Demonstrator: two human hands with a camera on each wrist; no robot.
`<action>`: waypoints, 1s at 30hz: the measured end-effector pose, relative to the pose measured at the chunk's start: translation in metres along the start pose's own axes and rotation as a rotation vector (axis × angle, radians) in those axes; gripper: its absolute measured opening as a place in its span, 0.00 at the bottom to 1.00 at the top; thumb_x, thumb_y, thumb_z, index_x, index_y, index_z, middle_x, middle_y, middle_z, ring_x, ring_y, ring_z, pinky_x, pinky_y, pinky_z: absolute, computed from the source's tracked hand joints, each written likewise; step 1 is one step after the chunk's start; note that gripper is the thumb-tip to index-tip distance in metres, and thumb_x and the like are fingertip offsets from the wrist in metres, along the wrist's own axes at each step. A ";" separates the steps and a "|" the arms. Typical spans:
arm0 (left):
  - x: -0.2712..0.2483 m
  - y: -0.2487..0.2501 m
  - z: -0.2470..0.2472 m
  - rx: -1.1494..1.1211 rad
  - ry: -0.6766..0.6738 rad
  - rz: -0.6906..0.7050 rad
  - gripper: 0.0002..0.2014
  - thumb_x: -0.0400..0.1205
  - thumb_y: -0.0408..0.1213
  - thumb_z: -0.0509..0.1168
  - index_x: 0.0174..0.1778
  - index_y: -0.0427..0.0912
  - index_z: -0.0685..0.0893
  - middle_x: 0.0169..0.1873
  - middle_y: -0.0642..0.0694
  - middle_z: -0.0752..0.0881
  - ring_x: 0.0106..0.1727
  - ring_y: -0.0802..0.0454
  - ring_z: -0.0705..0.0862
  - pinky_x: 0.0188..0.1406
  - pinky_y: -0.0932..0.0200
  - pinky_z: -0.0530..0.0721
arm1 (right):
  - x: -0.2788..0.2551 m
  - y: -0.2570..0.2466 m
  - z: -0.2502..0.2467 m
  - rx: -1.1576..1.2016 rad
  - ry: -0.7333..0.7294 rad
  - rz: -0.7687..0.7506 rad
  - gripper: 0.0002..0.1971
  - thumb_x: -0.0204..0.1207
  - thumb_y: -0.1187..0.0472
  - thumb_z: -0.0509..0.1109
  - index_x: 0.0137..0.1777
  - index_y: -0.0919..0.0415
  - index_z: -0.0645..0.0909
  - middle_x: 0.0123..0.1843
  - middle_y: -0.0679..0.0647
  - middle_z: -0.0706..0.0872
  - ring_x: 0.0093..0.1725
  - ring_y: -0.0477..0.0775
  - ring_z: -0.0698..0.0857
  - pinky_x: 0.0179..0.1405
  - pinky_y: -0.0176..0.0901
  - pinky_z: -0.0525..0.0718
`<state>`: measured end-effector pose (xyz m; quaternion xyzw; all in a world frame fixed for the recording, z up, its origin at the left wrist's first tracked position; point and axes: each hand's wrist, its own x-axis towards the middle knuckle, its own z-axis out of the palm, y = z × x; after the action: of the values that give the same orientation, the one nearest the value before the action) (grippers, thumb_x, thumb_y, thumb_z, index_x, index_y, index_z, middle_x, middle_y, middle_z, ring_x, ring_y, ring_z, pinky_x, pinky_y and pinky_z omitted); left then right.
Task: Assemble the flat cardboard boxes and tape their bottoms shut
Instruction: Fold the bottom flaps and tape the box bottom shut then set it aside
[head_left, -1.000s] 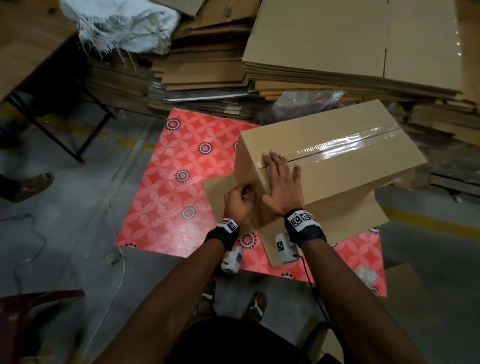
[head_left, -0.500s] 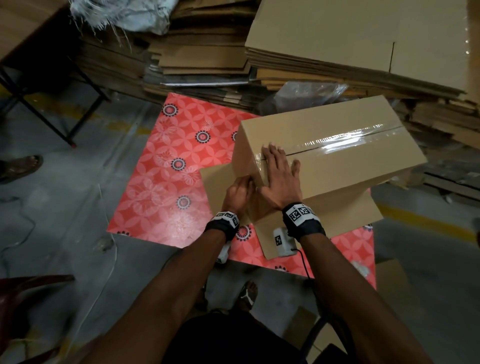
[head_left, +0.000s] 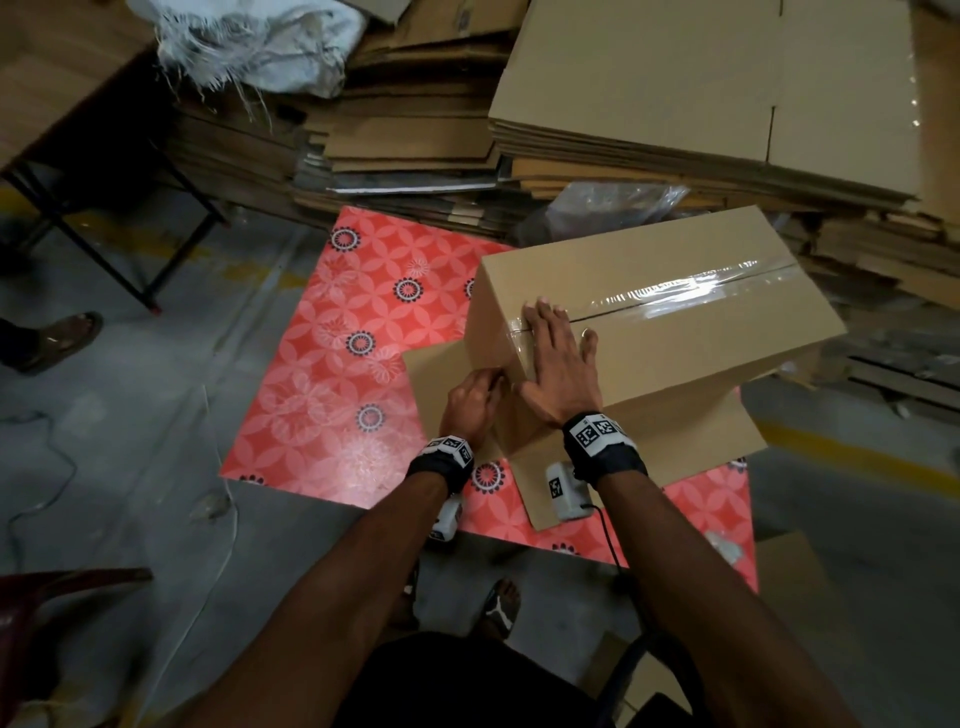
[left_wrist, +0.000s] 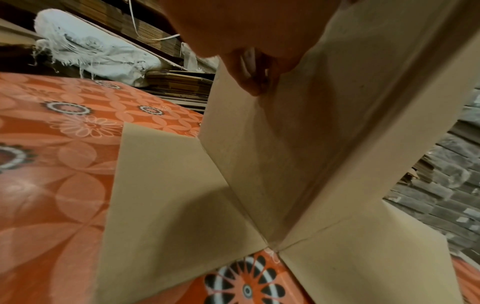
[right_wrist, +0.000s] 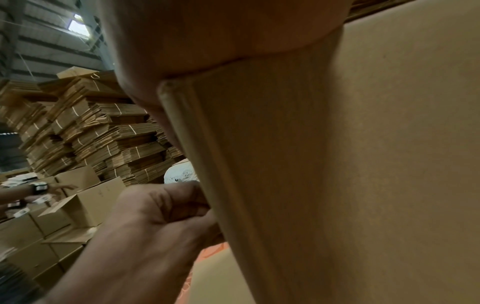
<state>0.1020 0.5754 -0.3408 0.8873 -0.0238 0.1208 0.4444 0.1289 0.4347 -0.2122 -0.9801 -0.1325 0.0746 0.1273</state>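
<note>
A brown cardboard box (head_left: 675, 353) stands upside down on the red mat, its lower flaps (head_left: 675, 447) splayed out on the floor. Clear tape (head_left: 685, 291) runs along the top seam and over the near edge. My right hand (head_left: 558, 364) lies flat with straight fingers on the near top corner, over the tape end. My left hand (head_left: 472, 400) is curled against the box's near side wall just below that corner. In the left wrist view its fingertips (left_wrist: 249, 78) pinch what looks like the tape end against the wall (left_wrist: 285, 154). The right wrist view shows that curled left hand (right_wrist: 161, 209) at the box edge (right_wrist: 363, 164).
Tall stacks of flat cardboard (head_left: 701, 93) crowd the back, with a white sack (head_left: 249, 47) and a clear plastic bag (head_left: 613, 208). The red patterned mat (head_left: 332, 374) lies on grey floor. A table's black legs (head_left: 104, 260) and another person's foot (head_left: 57, 338) are at left.
Both hands keep almost the same places on the box. The left hand has edged slightly closer to the side wall, and my view has shifted a little.
</note>
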 end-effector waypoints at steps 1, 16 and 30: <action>0.000 0.001 -0.001 0.012 0.005 0.000 0.12 0.87 0.34 0.65 0.61 0.31 0.88 0.54 0.33 0.90 0.51 0.35 0.90 0.55 0.50 0.82 | 0.000 0.000 0.000 -0.001 -0.003 0.001 0.55 0.67 0.46 0.67 0.92 0.52 0.43 0.93 0.52 0.44 0.91 0.56 0.45 0.85 0.77 0.45; 0.014 0.010 -0.010 -0.006 -0.043 -0.010 0.19 0.86 0.42 0.57 0.62 0.31 0.84 0.54 0.33 0.84 0.51 0.35 0.84 0.50 0.46 0.81 | 0.000 0.000 0.002 -0.006 0.029 -0.009 0.54 0.63 0.43 0.57 0.92 0.53 0.46 0.93 0.53 0.47 0.92 0.57 0.46 0.85 0.76 0.46; 0.023 0.032 -0.045 -0.482 0.128 -0.297 0.05 0.85 0.38 0.62 0.47 0.41 0.78 0.39 0.45 0.82 0.42 0.55 0.79 0.44 0.55 0.80 | 0.000 0.002 0.004 0.021 0.073 0.004 0.54 0.68 0.49 0.74 0.92 0.50 0.47 0.93 0.50 0.48 0.91 0.54 0.46 0.86 0.74 0.45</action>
<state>0.1113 0.5931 -0.2848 0.7404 0.1065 0.1011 0.6559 0.1289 0.4337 -0.2164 -0.9811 -0.1249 0.0406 0.1424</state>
